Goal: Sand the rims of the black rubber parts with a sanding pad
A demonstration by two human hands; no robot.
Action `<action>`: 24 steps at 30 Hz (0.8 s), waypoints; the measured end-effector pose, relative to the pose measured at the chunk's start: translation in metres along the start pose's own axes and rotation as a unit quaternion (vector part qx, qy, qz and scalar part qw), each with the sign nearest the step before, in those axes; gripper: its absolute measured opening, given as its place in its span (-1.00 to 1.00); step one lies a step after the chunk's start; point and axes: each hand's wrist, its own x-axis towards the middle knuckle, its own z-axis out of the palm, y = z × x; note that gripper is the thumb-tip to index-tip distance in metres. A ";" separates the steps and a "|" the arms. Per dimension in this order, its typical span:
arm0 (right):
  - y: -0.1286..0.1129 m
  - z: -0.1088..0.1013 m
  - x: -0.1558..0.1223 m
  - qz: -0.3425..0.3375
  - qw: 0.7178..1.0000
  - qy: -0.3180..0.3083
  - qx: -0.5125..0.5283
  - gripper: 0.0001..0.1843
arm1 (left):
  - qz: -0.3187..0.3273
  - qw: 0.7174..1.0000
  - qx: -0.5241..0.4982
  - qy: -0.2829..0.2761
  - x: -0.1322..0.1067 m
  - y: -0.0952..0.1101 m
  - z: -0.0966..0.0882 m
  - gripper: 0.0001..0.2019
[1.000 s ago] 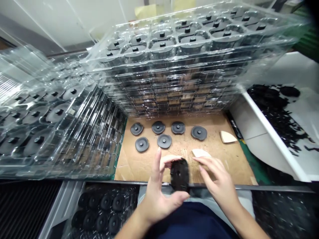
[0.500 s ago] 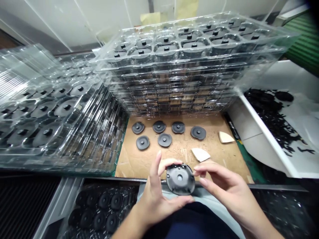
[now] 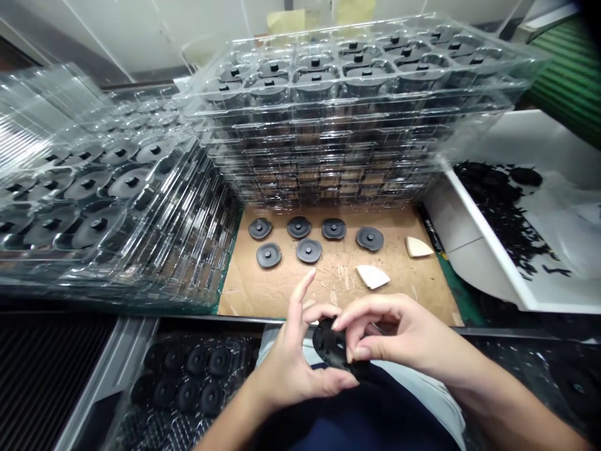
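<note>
Between my two hands, just over the near edge of the bench, is a round black plastic part (image 3: 328,344), tilted and partly covered by fingers. My left hand (image 3: 300,357) grips it by the rim, thumb below and a finger above, with the index finger raised. Thumb and fingers of my right hand (image 3: 380,329) are pinched at its right side; whether they hold something small there is hidden. Beyond them, several dark discs with centre pegs (image 3: 308,250) lie on the cardboard (image 3: 248,288), along with two pale wedge-shaped pads (image 3: 372,276).
Tall stacks of clear plastic trays (image 3: 323,119) filled with discs stand behind and at left (image 3: 188,207). A white bin (image 3: 498,244) with black scraps is on the right, a black pen (image 3: 431,228) beside it. Another tray of discs (image 3: 188,382) sits lower left.
My right hand has moved left onto the black part, its fingers now pinched against it. The part has turned, so its face shows less and darker. The view has shifted slightly.
</note>
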 end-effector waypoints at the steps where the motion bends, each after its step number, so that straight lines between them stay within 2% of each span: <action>1: 0.000 0.001 -0.001 0.004 1.000 -0.007 0.022 -0.83 | 0.003 1.000 -0.002 0.001 -0.001 0.000 0.001 0.09; 4: 0.003 0.005 -0.004 0.017 0.997 -0.005 0.069 -0.90 | 0.013 1.000 0.000 0.005 -0.002 -0.001 0.003 0.11; 8: 0.009 0.007 -0.007 0.009 0.995 0.063 0.082 -0.92 | 0.043 0.999 0.020 0.017 -0.001 -0.003 0.003 0.10; 11: 0.016 0.004 -0.006 0.006 0.992 0.095 0.083 -0.89 | 0.051 0.998 0.010 0.021 0.003 -0.004 0.001 0.07; 13: 0.021 0.000 -0.005 0.005 0.992 0.103 0.075 -0.83 | 0.032 0.999 0.012 0.031 0.006 -0.004 0.000 0.02; 15: 0.029 -0.006 -0.003 -0.001 0.991 0.119 0.055 -0.77 | -0.011 0.999 0.028 0.017 0.008 -0.003 -0.001 -0.25; 17: 0.038 -0.013 0.001 -0.010 0.987 0.162 0.018 -0.74 | -0.105 0.994 0.015 0.001 0.008 -0.002 -0.003 -0.56; 18: 0.044 -0.017 0.005 -0.017 0.980 0.198 -0.006 -0.73 | -0.167 0.986 -0.007 0.002 0.008 0.000 -0.005 -0.59; 20: 0.058 -0.025 0.017 -0.050 0.962 0.260 -0.066 -0.73 | -0.273 0.959 -0.060 0.039 0.006 0.005 -0.016 -0.51; 22: 0.072 -0.031 0.033 -0.098 0.945 0.285 -0.124 -0.76 | -0.310 0.944 -0.075 0.080 0.001 0.019 -0.034 -0.46; 24: 0.087 -0.034 0.051 -0.121 0.945 0.258 -0.159 -0.77 | -0.298 0.947 -0.065 0.105 -0.006 0.043 -0.057 -0.44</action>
